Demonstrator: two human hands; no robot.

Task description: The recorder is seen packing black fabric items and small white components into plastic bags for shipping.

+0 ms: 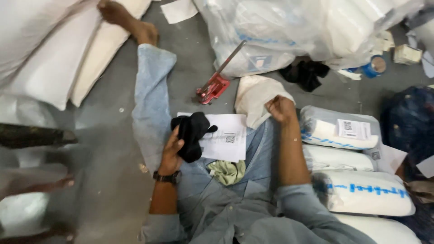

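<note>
Gripping the black cloth (191,134) in my left hand (172,151), right hand (281,109) fisted on cream fabric (254,97) at one o'clock (keep both taut)

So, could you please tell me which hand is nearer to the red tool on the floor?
Right. The right hand is just right of and below the red tool; the left hand is farther below, holding black cloth.

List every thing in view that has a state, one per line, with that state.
Left hand: closed on the black cloth.
Black cloth: bunched, held over the white paper.
White paper: flat on the lap, partly covered.
Right hand: gripping the cream bag.
Cream bag: crumpled, pulled up at one edge.
Red tool: lying on the floor, untouched.
Tape roll: lying on its side.
Wrapped rolls: sealed, stacked on their sides.
</note>
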